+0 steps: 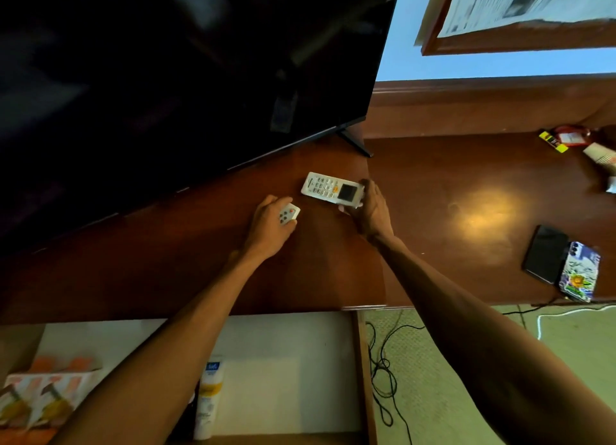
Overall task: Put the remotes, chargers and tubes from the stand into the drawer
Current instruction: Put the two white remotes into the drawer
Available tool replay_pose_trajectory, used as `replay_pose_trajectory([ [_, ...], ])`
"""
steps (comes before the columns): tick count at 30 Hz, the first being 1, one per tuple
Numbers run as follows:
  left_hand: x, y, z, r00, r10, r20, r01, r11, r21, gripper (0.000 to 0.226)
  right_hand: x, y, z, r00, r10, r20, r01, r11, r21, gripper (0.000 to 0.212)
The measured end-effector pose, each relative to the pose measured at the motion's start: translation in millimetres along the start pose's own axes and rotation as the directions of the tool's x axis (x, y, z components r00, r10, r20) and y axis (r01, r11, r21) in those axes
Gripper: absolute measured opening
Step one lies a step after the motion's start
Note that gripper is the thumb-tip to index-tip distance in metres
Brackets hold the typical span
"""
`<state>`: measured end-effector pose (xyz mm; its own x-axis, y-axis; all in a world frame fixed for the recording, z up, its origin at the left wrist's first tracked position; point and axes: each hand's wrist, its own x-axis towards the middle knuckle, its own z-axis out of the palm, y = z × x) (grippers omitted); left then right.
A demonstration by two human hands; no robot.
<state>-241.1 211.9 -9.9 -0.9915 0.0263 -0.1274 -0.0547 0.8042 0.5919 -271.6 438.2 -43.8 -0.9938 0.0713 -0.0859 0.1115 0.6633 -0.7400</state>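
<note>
A long white remote (328, 189) with grey buttons and a dark screen lies on the brown wooden stand (450, 184), below the TV. My right hand (370, 211) grips its screen end. My left hand (269, 226) is closed around a small white remote (288, 214) with dark buttons and one red button. Below the stand's front edge the drawer (361, 361) stands pulled out with a white floor. A white and yellow tube (209, 394) lies inside it, partly under my left forearm. Orange and white boxes (43, 391) fill its left corner.
A big black TV (166, 78) leans over the left of the stand on a thin foot (355, 141). A black phone (545, 253) and a patterned phone (578, 273) lie at the right. Small packets and a tube (600, 156) sit at the far right. Black cables (383, 371) trail on the floor.
</note>
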Motion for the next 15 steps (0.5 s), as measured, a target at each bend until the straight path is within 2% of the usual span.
replay_pose_trajectory([
  [6,-43.3,-35.4,-45.5,0.996,0.03,-0.081,-0.037,0.996,-0.077,0.053,-44.2,-42.3,-14.2,0.999,-0.043,-0.022,0.047,0.972,0.232,0.051],
  [11,-97.1,-69.1,-77.6,0.989,0.097,-0.107,-0.107,0.991,-0.086,0.054,-96.5,-76.5,-12.1,0.989,-0.139,-0.042,0.145,0.964,0.225,0.054],
  [15,-137.5,-95.2,-96.5,0.983,0.139,-0.118,-0.147,0.987,-0.068,0.054,-146.4,-106.6,-4.6,0.977,-0.184,-0.105,0.199,0.965,0.169,0.044],
])
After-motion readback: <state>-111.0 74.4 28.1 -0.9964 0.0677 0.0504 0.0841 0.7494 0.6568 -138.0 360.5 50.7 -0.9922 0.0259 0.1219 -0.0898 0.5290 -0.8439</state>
